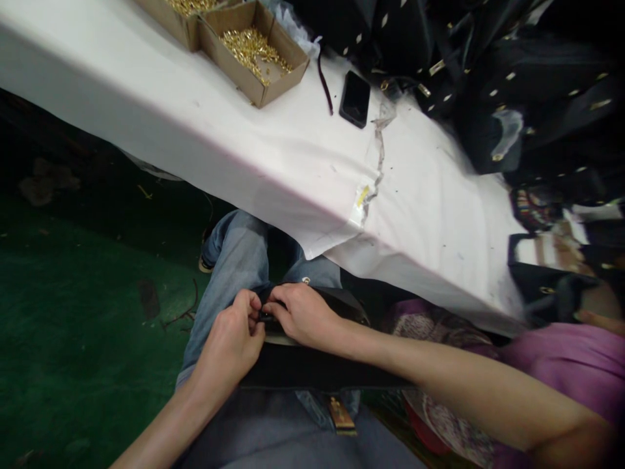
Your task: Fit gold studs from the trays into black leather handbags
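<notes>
A black bag (322, 368) lies across my lap, with a small gold-coloured fitting (306, 281) at its far side. My left hand (238, 329) is closed, its fingers pinching the bag's edge on the left. Right beside it, my right hand (303, 316) bends over the bag with thumb and fingers closed on the same edge. The fingertips of both hands nearly meet there. Whatever small part lies between them is hidden.
On the white-covered table (219, 143) stand a cardboard box (288, 83) of small gold-coloured metal pieces and a second such box (183, 26). A black phone (355, 99) lies nearby. Black bags (488, 85) pile up at right, where a person in purple (571, 365) sits close.
</notes>
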Tool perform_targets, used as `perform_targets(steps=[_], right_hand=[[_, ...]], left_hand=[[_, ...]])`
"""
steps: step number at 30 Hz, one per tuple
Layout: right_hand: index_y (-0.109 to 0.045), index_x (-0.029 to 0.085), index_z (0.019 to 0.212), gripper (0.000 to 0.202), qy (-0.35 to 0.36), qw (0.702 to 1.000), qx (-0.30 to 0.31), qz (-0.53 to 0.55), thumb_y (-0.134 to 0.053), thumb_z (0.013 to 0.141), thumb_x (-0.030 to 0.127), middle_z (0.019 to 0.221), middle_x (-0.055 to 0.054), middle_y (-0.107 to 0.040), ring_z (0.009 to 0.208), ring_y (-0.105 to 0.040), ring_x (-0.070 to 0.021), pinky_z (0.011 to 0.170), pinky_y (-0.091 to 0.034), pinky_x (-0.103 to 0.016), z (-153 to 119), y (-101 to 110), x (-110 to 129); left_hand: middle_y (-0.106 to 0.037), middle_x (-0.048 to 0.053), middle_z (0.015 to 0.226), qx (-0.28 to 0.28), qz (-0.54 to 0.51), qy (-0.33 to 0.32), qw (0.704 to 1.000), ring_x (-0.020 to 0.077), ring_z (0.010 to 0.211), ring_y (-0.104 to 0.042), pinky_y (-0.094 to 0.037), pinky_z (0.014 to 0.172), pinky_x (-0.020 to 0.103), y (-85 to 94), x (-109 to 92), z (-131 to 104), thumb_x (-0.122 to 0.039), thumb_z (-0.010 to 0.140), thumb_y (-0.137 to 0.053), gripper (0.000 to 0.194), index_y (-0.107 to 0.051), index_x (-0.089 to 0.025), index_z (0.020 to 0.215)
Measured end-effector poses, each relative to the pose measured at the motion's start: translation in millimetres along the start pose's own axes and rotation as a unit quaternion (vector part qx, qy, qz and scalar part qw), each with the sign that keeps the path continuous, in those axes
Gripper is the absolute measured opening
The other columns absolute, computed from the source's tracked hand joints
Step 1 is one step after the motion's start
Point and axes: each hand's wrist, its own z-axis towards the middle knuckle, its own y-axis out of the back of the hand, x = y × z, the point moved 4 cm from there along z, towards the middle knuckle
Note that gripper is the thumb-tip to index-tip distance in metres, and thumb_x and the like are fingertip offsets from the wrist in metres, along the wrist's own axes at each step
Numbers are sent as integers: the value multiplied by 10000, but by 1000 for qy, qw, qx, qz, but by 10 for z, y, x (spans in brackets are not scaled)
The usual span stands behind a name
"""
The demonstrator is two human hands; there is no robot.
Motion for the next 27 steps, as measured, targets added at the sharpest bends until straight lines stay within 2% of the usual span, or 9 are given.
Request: perform_targets(steps=[3, 7, 13, 18, 23, 27], right_hand=[[-791, 197, 898, 179, 0, 1000, -3, 2, -687, 1035, 245, 879, -56, -781, 797, -698, -204, 741, -448, -300, 5, 11, 3], [-811, 194, 911, 144, 11, 997, 23, 66, -710, 1012, 215, 890, -47, -804, 817, -718, -200, 748, -458, -293, -14, 36, -12], [-842, 215, 946, 134, -39, 980, 65, 186, -717, 994, 219, 941, -12, -836, 841, -751, -196, 744, -499, -275, -46, 46, -91], [-846, 203, 926, 190, -53, 985, 48, 156, -675, 985, 145, 886, -15, -831, 788, -736, -188, 681, -465, -270, -58, 33, -95], [-827, 190, 954, 213, 4, 989, 50, 138, -641, 1002, 98, 907, -27, -820, 824, -739, -181, 733, -477, -259, -97, 0, -26], [-800, 168, 933, 172, 42, 997, 34, 61, -658, 1005, 104, 895, -56, -801, 837, -728, -194, 777, -472, -279, -109, -18, 5]], left_hand=[[-659, -35, 827, -2, 0, 1, 1000, 149, 705, -670, -487, 677, 258, 7, -27, 1, -56, 846, -594, 288, -528, -231, 1065], [-654, -41, 818, 7, -17, 5, 1000, 138, 695, -666, -494, 674, 247, 11, -41, -22, -60, 845, -588, 266, -533, -229, 1043], [-643, -50, 799, 1, -20, 25, 999, 137, 703, -663, -484, 671, 248, 5, 37, -105, -115, 871, -617, 199, -536, -234, 1007], [-667, -46, 841, -11, 8, 16, 1000, 145, 738, -697, -478, 690, 259, -37, 107, -180, -152, 904, -614, 169, -533, -244, 1021], [-662, -46, 827, -29, 13, -2, 1000, 154, 724, -704, -481, 670, 260, -61, 136, -233, -166, 906, -610, 153, -544, -252, 1014], [-662, -46, 825, -35, 14, -13, 999, 158, 714, -695, -477, 665, 265, -62, 123, -218, -160, 899, -609, 161, -549, -256, 1014]])
